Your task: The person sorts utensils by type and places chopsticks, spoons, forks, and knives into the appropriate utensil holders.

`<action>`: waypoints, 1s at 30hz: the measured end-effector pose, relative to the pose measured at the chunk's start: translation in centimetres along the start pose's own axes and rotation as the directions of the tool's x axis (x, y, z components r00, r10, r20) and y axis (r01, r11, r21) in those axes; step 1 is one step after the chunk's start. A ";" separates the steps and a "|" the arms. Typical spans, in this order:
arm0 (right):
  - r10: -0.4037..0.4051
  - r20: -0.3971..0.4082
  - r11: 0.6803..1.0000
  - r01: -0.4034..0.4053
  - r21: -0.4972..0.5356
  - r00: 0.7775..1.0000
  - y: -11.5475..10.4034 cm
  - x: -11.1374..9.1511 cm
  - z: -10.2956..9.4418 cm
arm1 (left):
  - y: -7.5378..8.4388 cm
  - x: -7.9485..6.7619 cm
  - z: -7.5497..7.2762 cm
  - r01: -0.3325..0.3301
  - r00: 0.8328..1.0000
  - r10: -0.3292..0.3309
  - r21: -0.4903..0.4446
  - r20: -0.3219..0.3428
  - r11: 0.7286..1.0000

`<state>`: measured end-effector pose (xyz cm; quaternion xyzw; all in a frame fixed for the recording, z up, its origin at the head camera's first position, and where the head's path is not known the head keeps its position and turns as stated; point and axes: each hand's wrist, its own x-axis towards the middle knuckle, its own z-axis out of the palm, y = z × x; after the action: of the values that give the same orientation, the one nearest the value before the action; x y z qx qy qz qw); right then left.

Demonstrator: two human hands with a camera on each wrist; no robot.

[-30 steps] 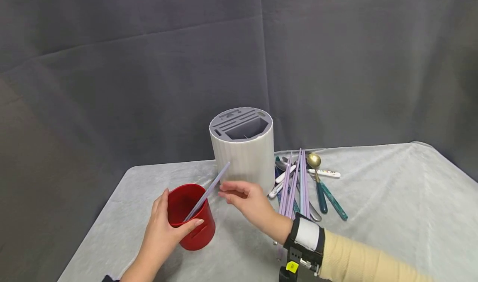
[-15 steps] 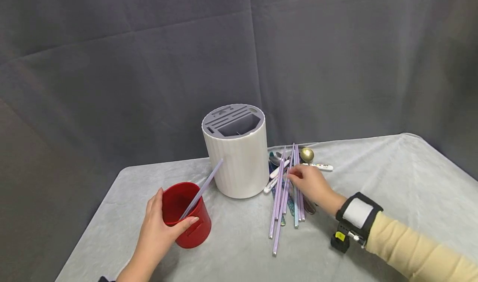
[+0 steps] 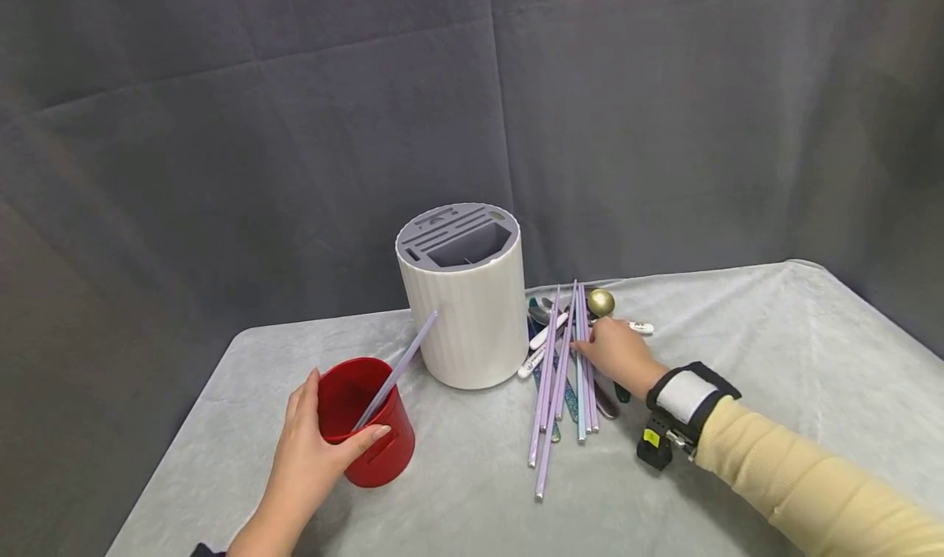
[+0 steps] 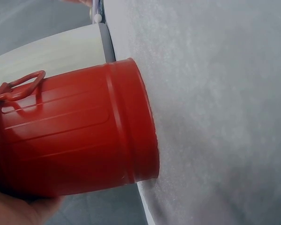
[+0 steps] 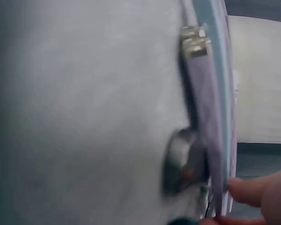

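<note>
My left hand [image 3: 313, 446] grips a red bucket [image 3: 394, 446] by its side, with the thumb at the near rim. The bucket stands slightly tilted on the table, and a small handle [image 4: 25, 89] shows near its rim in the left wrist view. Light purple chopsticks [image 3: 401, 373] lean inside it, sticking out to the right. My right hand [image 3: 619, 350] is at the pile of purple and pale blue chopsticks [image 3: 546, 401], pinching at those on its right side. In the right wrist view, its fingertips [image 5: 246, 190] touch the chopsticks; how many they hold cannot be told.
A white ribbed utensil holder [image 3: 465, 319] with a grey slotted top stands behind the bucket. Around and under the chopsticks lie spoons and other cutlery, among them a gold spoon [image 3: 601, 302] and white handles [image 3: 533, 362]. A grey curtain [image 3: 295, 172] hangs behind the table.
My right hand has gone from beside the bucket to the chopstick pile on the right, its fingers closing in there. The left hand keeps hold of the bucket. The view has shifted slightly.
</note>
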<state>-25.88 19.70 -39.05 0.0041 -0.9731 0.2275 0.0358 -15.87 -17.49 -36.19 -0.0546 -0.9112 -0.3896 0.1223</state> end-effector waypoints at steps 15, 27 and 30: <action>0.138 0.074 0.988 -0.143 0.066 0.988 -0.5 1.8 -0.3 | -0.1 0.1 0.1 -0.014 1.000 0.014 -0.001 -0.010 1.000; 0.171 0.165 0.874 -0.227 0.430 0.971 0.3 1.4 -0.8 | -0.3 -0.1 0.2 -0.002 1.000 0.002 -0.003 -0.021 1.000; 0.170 0.195 0.814 -0.249 0.525 0.966 0.4 0.9 -1.2 | -0.3 -0.2 0.3 -0.010 1.000 0.010 0.003 -0.025 1.000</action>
<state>-26.74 20.57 -38.06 -0.0773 -0.8626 0.4964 -0.0601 -15.78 -17.45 -36.67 -0.0542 -0.9099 -0.3882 0.1360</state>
